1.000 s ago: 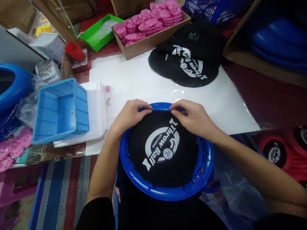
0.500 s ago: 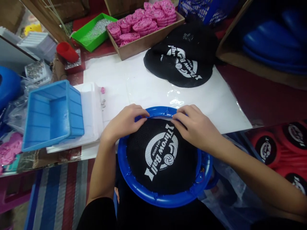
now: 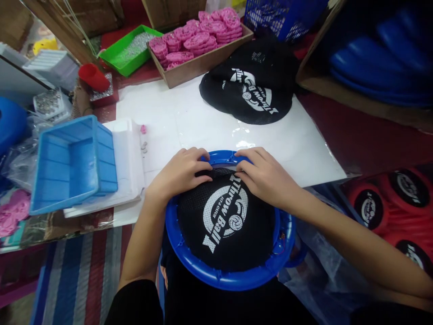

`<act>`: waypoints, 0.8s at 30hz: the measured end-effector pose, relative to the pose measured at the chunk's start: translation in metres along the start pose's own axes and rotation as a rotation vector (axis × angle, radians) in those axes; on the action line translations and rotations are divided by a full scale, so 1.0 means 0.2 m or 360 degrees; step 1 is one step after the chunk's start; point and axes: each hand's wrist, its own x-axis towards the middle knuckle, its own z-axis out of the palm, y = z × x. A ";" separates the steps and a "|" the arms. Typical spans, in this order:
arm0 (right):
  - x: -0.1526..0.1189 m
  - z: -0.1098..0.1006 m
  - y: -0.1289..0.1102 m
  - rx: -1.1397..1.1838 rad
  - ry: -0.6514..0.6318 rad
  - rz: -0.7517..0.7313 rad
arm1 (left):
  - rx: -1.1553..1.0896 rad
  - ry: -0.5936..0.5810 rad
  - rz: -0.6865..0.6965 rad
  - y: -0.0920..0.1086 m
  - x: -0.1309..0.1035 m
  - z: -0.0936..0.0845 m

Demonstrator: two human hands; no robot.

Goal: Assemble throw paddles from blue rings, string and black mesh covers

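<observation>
A round blue plastic ring rests at the table's front edge, against my body. Across it lies a black mesh disc with white "Throw Ball" lettering. At the far left of the rim, my left hand pinches the mesh edge between thumb and fingers. My right hand grips the mesh edge at the far right of the rim, some fingers over the blue plastic. Between the hands, a narrow gap shows between mesh and ring. Thin wires show inside the ring's right side.
Black mesh discs lie stacked beyond the ring on white paper. A blue bin stands left. Behind are a green tray and a cardboard box of pink parts. Red discs lie at right.
Both hands now hold the mesh edge slightly inward from the rim, and the gap at the far edge looks wider. The left fingers have spread a little. The view has shifted slightly.
</observation>
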 end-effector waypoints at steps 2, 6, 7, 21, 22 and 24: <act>-0.01 -0.01 0.00 0.0038 0.0076 0.0005 | 0.0030 -0.0005 0.0013 0.00 0.00 0.00; -0.03 0.00 0.01 0.0047 0.0177 0.0041 | 0.0004 0.0004 0.0016 0.01 0.01 0.01; -0.04 0.00 0.01 0.0056 0.0190 0.0049 | 0.0012 0.0002 0.0013 0.01 0.01 0.01; 0.00 -0.05 0.05 0.0742 0.0147 0.0408 | -0.0515 0.0067 -0.0186 0.01 0.01 -0.02; 0.01 -0.05 0.05 0.0787 0.0128 0.0455 | -0.0549 0.0088 -0.0218 0.00 0.01 -0.02; 0.02 -0.06 0.06 0.0840 0.0104 0.0524 | -0.0592 0.0123 -0.0271 0.00 0.01 -0.02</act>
